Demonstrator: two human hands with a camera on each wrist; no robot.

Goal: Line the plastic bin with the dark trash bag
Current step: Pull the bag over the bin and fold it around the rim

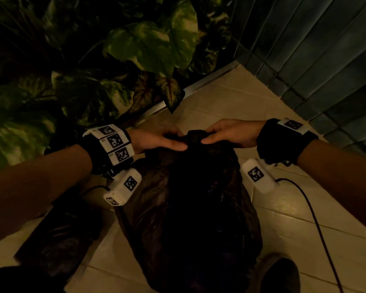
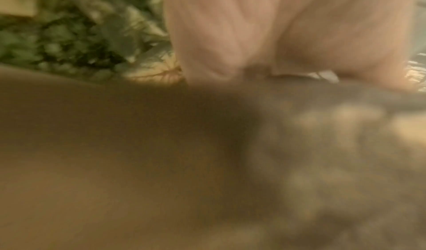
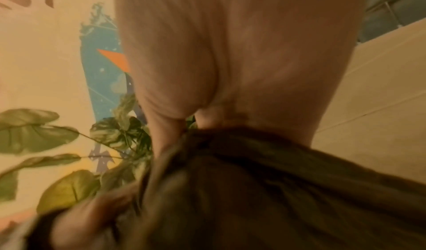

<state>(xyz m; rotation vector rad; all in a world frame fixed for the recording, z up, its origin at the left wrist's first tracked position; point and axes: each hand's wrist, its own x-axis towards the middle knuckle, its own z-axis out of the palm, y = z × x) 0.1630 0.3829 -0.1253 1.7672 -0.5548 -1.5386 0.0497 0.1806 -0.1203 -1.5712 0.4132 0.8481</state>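
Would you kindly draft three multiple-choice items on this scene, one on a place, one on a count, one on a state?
1. Where is the leafy plant?
A. beyond the hands, to the left
B. right of the right hand
C. behind the person

2. How many hands hold the dark trash bag?
A. none
B. one
C. two

3. How is the bag's top?
A. spread wide open
B. bunched together
C. knotted round a pole

Answers: 1 A, its leaves fill the upper left; 2 C, left hand and right hand both pinch it; 3 B, the plastic gathers between the fingertips.
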